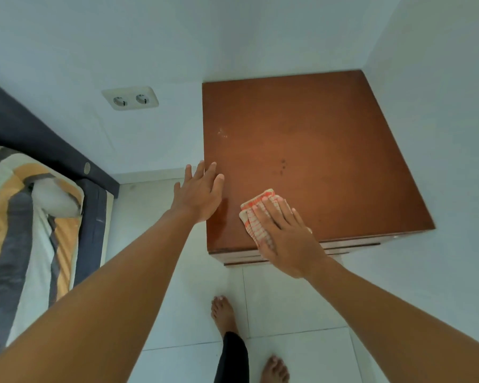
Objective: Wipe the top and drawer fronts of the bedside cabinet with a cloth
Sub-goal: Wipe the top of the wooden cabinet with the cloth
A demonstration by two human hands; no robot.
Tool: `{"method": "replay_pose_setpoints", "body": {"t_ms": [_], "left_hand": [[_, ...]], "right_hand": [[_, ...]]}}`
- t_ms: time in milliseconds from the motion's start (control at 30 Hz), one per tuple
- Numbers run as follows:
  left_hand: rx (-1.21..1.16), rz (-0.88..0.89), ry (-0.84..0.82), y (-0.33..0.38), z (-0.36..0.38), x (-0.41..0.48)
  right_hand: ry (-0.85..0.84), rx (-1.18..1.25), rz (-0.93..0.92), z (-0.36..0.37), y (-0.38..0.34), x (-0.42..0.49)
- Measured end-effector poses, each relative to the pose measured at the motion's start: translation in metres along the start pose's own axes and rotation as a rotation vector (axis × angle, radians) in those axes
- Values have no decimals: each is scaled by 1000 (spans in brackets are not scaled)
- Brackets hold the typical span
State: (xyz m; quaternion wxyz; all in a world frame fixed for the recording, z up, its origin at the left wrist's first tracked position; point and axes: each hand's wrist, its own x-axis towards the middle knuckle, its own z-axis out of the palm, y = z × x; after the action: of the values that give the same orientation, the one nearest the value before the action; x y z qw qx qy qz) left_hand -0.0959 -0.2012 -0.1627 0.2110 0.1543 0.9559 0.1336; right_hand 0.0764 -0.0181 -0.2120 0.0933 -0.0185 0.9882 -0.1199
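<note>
Reddish-brown wood forms the flat top of the bedside cabinet (315, 150), which stands in a corner against two pale walls, its back and right edges close to them. The top carries a small cluster of dark specks near its centre and a faint whitish mark toward the left rear. Only the upper edges of the drawer fronts (349, 246) are visible below the front rim; their faces cannot be seen from this angle. The cloth (256, 217), cream with orange-red checks, lies folded on the cabinet top close to the front edge, left of centre. The right hand (285, 236) rests palm down on the cloth with fingers extended and held flat, pressing it against the wood rather than closing around it; the heel of the hand overhangs the front rim. The left hand (199, 194) is open and empty, fingers spread and straight, positioned at the left front edge of the top, with the fingertips over the wood; whether it touches the surface cannot be determined. A double wall socket (130, 98) is mounted on the wall to the left of the cabinet. A bed (47, 150) with a dark frame and striped bedding (25, 230) occupies the left side. Two bare feet stand on the light tiled floor (288, 299) before the cabinet
</note>
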Motion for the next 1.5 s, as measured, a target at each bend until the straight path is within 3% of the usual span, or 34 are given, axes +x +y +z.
{"method": "replay_pose_setpoints", "body": {"t_ms": [100, 233, 367, 467, 600, 733, 900, 1167, 1267, 1367, 1500], "left_hand": [[-18, -8, -16, 0, 4, -23], [-29, 2, -16, -6, 8, -44], [-22, 4, -28, -18, 10, -52], [-7, -1, -34, -24, 8, -48], [-12, -10, -23, -18, -6, -32], [-58, 24, 16, -2, -36, 1], [-89, 71, 44, -1, -65, 68], [-89, 112, 39, -26, -98, 183], [-97, 121, 75, -31, -110, 218], [-131, 115, 136, -30, -113, 246], [-98, 148, 216, -8, -103, 269]], "right_hand": [[62, -38, -33, 17, -6, -36], [266, -105, -133, 40, -15, -84], [177, -38, -75, 72, -20, -143], [244, 11, -156, 63, -19, -141], [312, 167, -203, 0, -20, -86], [407, 265, -83, -51, -6, 19], [283, 346, 79, -94, 8, 170], [229, 408, 72, -133, 12, 348], [158, 384, 42, -133, 20, 378], [277, 351, 116, -121, 42, 376], [363, 123, 266, -92, 84, 326]]}}
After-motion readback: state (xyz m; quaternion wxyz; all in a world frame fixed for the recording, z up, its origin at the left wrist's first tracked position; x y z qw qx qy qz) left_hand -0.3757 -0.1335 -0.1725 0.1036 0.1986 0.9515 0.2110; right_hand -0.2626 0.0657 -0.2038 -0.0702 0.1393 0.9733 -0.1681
